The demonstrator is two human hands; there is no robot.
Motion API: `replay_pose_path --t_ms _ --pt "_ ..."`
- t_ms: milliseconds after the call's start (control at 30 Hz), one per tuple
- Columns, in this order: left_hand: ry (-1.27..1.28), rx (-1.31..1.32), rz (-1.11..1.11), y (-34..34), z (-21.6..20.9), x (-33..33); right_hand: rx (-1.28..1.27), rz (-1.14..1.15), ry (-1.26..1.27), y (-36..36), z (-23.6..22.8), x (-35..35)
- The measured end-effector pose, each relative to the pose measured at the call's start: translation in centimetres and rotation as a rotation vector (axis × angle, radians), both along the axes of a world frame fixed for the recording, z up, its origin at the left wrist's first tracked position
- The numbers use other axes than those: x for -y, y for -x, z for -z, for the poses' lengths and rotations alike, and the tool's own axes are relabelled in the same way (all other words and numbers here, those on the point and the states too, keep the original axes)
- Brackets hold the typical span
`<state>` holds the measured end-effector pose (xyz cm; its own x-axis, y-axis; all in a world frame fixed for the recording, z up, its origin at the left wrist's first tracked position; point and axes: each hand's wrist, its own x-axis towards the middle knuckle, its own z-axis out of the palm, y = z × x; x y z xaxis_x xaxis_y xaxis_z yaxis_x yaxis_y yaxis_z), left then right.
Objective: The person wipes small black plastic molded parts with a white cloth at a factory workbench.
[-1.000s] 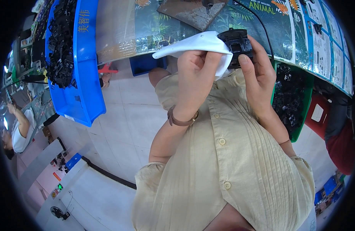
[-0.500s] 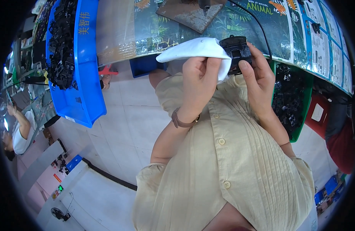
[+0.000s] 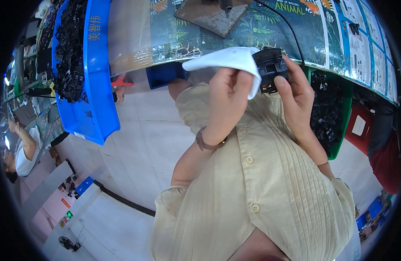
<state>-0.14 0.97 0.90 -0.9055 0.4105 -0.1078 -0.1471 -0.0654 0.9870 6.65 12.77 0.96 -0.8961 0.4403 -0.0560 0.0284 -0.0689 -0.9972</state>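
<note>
Between the fingers and thumb of my right hand (image 3: 297,96) is a black plastic part (image 3: 271,68) with a notched, squarish frame, held up in front of my chest near the table edge. My left hand (image 3: 230,96) pinches a white shell-like piece (image 3: 224,58), long and curved with a pointed left end. Its broad right end comes up against the black part; whether the two are joined or only touching I cannot tell. The left fingertips are partly hidden behind the white piece.
A blue bin (image 3: 100,87) of black parts stands at the left, a green crate (image 3: 345,117) of similar parts at the right. On the printed table cover (image 3: 165,35) lies a worn metal plate (image 3: 209,19) under a dark tool tip. A black cable (image 3: 292,30) crosses the table. Other people sit nearby.
Both hands have shifted slightly right and down with their pieces. The black part has turned a little, and the white piece stays against it.
</note>
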Motion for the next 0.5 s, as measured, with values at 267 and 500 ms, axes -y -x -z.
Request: replay_pose_path --t_ms 267,500 --pt "0.021 -0.031 0.004 -0.34 0.43 0.02 0.036 0.026 0.04 -0.76 0.02 -0.09" --pt "0.016 -0.056 -0.213 0.39 1.07 0.53 0.041 -0.025 0.101 -0.97 -0.54 -0.4"
